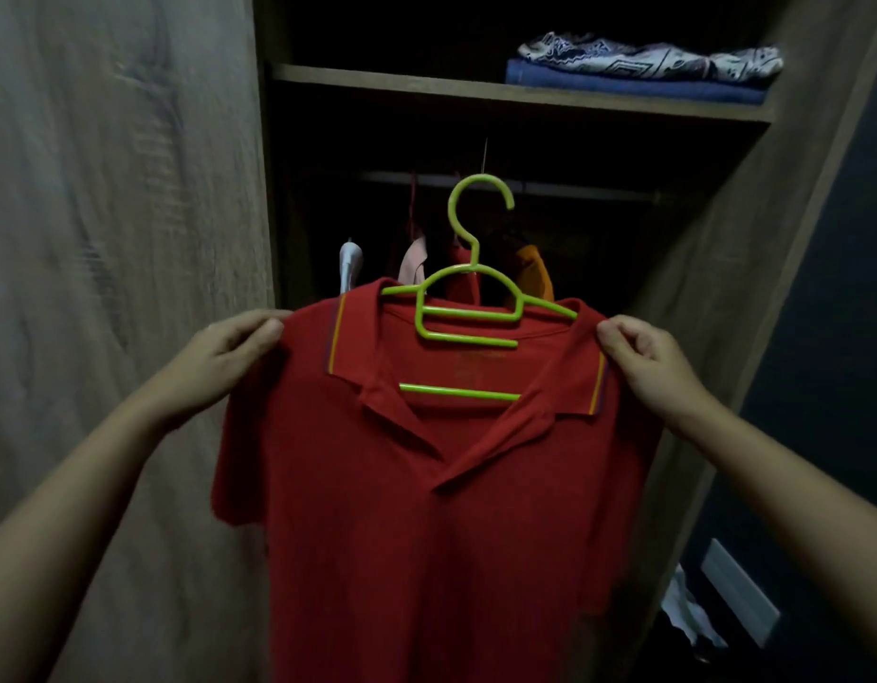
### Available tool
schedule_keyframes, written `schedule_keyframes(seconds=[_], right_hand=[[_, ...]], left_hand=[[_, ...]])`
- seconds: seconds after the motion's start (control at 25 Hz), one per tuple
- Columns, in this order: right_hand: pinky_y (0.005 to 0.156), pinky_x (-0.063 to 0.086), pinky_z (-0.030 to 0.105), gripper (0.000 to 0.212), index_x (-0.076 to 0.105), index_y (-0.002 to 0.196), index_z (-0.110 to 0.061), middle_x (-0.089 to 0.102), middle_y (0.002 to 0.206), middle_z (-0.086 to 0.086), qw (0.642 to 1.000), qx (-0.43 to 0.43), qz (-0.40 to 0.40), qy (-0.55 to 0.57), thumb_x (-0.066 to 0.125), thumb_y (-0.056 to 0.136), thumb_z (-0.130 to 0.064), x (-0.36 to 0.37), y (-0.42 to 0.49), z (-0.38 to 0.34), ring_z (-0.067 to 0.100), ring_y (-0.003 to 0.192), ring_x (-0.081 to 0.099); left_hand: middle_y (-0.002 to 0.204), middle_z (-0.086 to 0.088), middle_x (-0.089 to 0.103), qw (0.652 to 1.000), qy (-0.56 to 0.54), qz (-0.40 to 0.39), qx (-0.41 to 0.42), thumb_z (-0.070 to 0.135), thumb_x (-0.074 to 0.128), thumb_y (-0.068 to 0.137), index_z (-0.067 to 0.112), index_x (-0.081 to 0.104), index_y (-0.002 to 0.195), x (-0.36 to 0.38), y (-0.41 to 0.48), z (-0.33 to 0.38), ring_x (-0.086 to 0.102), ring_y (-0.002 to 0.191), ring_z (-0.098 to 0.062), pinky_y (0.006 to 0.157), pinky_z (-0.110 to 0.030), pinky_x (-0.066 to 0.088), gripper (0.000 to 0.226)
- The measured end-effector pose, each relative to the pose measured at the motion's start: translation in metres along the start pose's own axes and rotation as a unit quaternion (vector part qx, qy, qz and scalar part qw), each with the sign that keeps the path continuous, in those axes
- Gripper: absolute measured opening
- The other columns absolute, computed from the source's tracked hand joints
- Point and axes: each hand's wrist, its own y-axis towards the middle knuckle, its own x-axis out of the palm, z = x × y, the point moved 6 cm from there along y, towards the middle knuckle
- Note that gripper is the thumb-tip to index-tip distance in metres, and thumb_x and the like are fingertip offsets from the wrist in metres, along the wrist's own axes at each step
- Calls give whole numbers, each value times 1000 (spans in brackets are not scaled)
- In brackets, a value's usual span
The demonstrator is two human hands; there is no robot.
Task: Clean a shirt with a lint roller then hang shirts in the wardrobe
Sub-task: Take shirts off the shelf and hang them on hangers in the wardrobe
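Pinching red shirt [426, 510] shoulders, left hand [229, 352] and right hand [643, 362] fingers [264, 332] clamped on cloth, green hanger [468, 308] midway between them.

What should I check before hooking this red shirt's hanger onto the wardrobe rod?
1. Grip: left hand and right hand pinch the red shirt at its shoulders: ok.
2. Shirt seated on the green hanger, collar centred: ok.
3. The hook upright and uncovered: ok.
4. Hook over the rod: cannot tell, they overlap in this view.
5. Free space on the rod beside the hanging garments: cannot tell, too dark.
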Motion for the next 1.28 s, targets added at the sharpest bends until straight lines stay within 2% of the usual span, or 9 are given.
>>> schedule_keyframes(seconds=[0.16, 0.4, 0.52, 0.64, 0.8, 0.92, 1.04, 1.16, 1.28], right_hand=[[59, 40, 11, 19, 62, 73, -22, 57, 69, -5, 1000, -14, 2, -23, 55, 91, -24, 2, 4, -19, -7, 59, 49], [78, 51, 39, 43, 68, 75, -36, 69, 78, -11, 983, 72, 22, -169, 54, 67, -75, -12, 0, -11, 12, 81, 65], [91, 42, 38, 40, 63, 113, -32, 65, 105, 1, 940, 32, 63, -334, 57, 81, -57, -17, -3, -27, 19, 103, 60], [81, 42, 25, 35, 58, 117, -16, 62, 97, 6, 967, -23, 46, -248, 59, 87, -32, 4, -5, -43, 18, 90, 60], [69, 39, 30, 20, 55, 80, -24, 56, 70, -5, 968, 218, -98, -72, 46, 93, -36, 44, -7, -8, 13, 66, 53], [54, 29, 26, 36, 49, 64, -19, 43, 60, -2, 955, 291, -52, 28, 42, 95, -37, 35, -5, 9, 11, 51, 38], [63, 43, 29, 42, 57, 76, -17, 59, 72, 3, 935, 345, -3, 85, 41, 91, -52, 9, -1, 30, 16, 65, 55], [93, 50, 40, 72, 67, 102, -11, 69, 103, 7, 928, 356, 9, 106, 63, 62, -70, -9, 6, 48, 23, 97, 65], [83, 51, 31, 32, 69, 86, -12, 69, 84, 4, 942, 326, 26, 73, 80, 61, -30, -26, 20, 63, 20, 83, 65]], left_hand=[[75, 24, 67, 997, -38, 67, 16, 39, 58, 84, 45, 66, 82, 10, -5, 0, 57, 67, 10, 63, -8, 45, 10], [66, 10, 58, 996, 40, 11, 73, 58, 49, 78, 32, 61, 77, 31, -2, 17, 47, 57, 3, 54, -22, 38, 28], [71, 7, 60, 997, 42, 32, 60, 56, 47, 80, 24, 60, 75, 43, 3, 32, 49, 59, 0, 55, -23, 38, 35], [57, -3, 54, 992, 102, 55, 59, 49, 47, 82, 22, 50, 65, 76, 1, 66, 48, 55, -7, 53, -24, 35, 33], [78, -22, 67, 972, 211, 77, 72, 49, 41, 89, 14, 56, 83, 147, -4, 118, 62, 77, -43, 60, -41, 44, 39], [90, -22, 67, 967, 248, 57, 25, 43, 40, 94, 13, 55, 97, 188, 3, 144, 61, 88, -44, 68, -44, 44, 33], [89, -13, 66, 978, 201, -44, 43, 54, 31, 92, 23, 54, 90, 223, 17, 163, 59, 93, -40, 73, -41, 43, 39], [73, -6, 65, 983, 142, -118, 22, 70, 20, 84, 27, 57, 71, 234, 44, 163, 62, 87, -35, 74, -39, 47, 58], [101, -13, 68, 987, 158, -31, 15, 59, 38, 88, 23, 65, 101, 235, 100, 151, 58, 104, -35, 86, -38, 44, 47]])
